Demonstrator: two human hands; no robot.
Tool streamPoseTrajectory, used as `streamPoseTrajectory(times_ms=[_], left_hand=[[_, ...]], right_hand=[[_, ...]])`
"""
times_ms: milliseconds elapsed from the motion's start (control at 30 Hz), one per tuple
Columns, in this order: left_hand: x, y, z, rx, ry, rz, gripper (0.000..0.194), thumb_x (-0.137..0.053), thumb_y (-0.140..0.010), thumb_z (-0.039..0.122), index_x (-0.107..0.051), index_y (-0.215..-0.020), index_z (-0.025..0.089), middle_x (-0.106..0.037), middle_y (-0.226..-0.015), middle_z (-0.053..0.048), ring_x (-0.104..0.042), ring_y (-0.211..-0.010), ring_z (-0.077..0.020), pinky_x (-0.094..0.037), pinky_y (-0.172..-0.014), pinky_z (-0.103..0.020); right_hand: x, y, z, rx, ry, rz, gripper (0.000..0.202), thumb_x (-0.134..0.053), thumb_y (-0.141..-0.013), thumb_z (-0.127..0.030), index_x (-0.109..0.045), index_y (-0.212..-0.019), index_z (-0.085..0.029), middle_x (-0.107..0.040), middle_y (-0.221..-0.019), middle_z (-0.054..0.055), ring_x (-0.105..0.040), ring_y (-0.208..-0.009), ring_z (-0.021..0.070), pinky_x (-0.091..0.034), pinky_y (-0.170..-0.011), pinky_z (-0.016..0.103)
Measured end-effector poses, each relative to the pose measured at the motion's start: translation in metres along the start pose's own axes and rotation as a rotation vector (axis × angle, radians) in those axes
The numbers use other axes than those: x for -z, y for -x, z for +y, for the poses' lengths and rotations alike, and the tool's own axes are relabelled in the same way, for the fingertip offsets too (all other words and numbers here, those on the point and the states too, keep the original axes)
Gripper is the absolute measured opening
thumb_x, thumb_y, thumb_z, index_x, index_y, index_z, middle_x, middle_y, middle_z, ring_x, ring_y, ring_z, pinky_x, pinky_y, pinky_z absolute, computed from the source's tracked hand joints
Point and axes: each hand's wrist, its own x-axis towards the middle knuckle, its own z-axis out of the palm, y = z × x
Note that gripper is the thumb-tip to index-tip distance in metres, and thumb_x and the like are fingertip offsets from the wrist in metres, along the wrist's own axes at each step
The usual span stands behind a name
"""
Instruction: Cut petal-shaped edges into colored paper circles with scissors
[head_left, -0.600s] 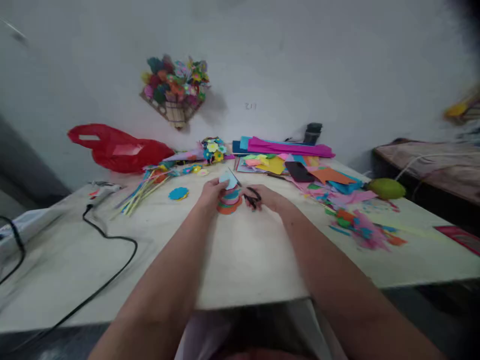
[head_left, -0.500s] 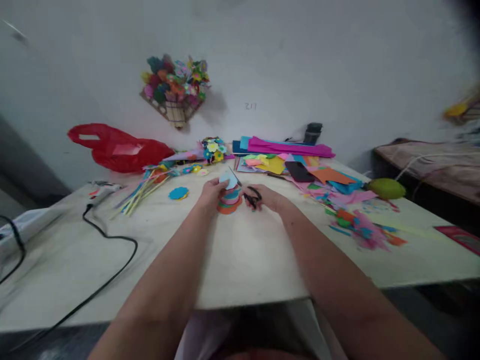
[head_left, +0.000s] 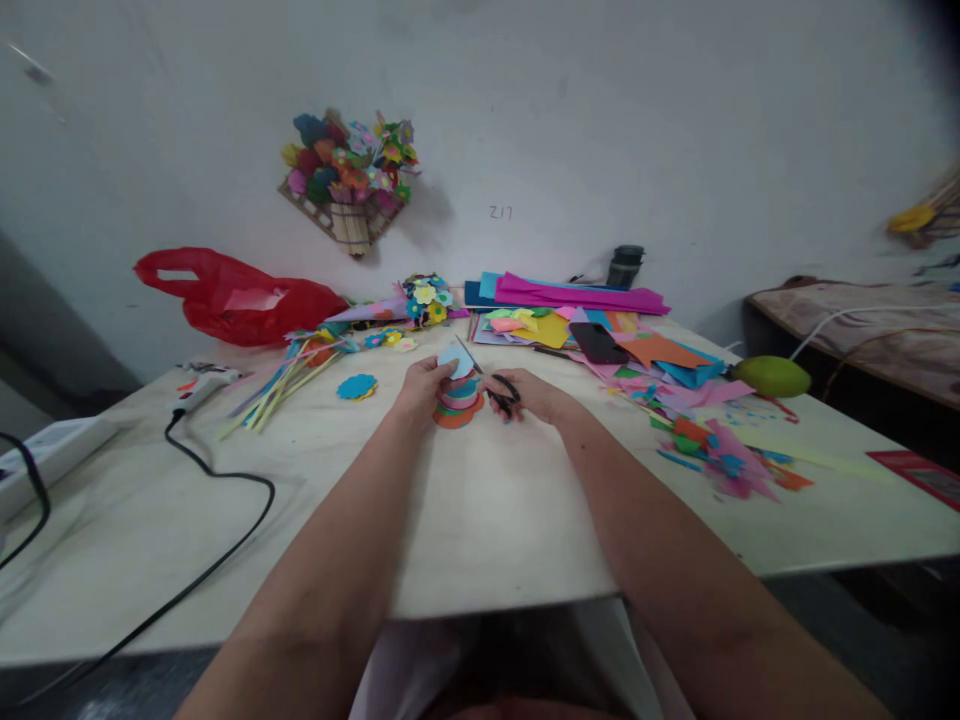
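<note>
Scissors (head_left: 503, 401) and pale blue paper (head_left: 454, 360) held close together

The person's left hand (head_left: 422, 386) pinches the pale blue paper between thumb and fingers, above the middle of the tabletop (head_left: 510, 520). The right hand (head_left: 534, 393) grips the scissors by their black handles, blades pointing away and leftward beside the paper's right edge; whether they touch it cannot be told. Round coloured pieces (head_left: 453, 421) show just below the paper, an orange one nearest the person. A blue scalloped cutout (head_left: 356, 386) lies left of the hands; paper scraps (head_left: 727, 462) lie well to the right.
</note>
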Motion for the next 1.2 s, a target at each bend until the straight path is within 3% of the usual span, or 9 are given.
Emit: streamPoseTrajectory(times_ms=[200, 500, 1200], left_hand=[[-0.0008, 0.0003, 0.0005, -0.001, 0.020, 0.009, 0.010, -0.076, -0.074, 0.005, -0.067, -0.077, 0.009, -0.070, -0.068, -0.005, -0.069, -0.062, -0.0136, -0.059, -0.062, -0.023], [-0.0019, 0.0016, 0.0025, 0.023, -0.013, 0.019, 0.009, -0.075, -0.076, 0.007, -0.067, -0.080, 0.008, -0.073, -0.073, -0.008, -0.074, -0.073, -0.0195, -0.060, -0.065, -0.027], [0.0016, 0.0022, 0.0055, 0.036, -0.009, -0.011, 0.005, -0.071, -0.077, 0.004, -0.070, -0.081, 0.006, -0.074, -0.075, -0.011, -0.075, -0.073, -0.0189, -0.059, -0.062, -0.021]], right_hand=[[0.0007, -0.0013, 0.0020, 0.008, -0.013, -0.017, 0.027, -0.057, -0.096, -0.039, -0.060, -0.084, -0.015, -0.061, -0.058, -0.001, -0.055, -0.040, 0.0084, -0.034, -0.031, 0.017], [0.0017, -0.0021, 0.0039, 0.025, -0.030, -0.035, 0.024, -0.058, -0.095, -0.037, -0.059, -0.083, -0.016, -0.061, -0.058, -0.002, -0.056, -0.041, 0.0084, -0.035, -0.031, 0.016], [0.0014, -0.0033, 0.0052, 0.020, 0.015, -0.025, 0.023, -0.056, -0.097, -0.036, -0.061, -0.089, -0.015, -0.060, -0.055, -0.003, -0.055, -0.041, 0.0088, -0.034, -0.031, 0.017]])
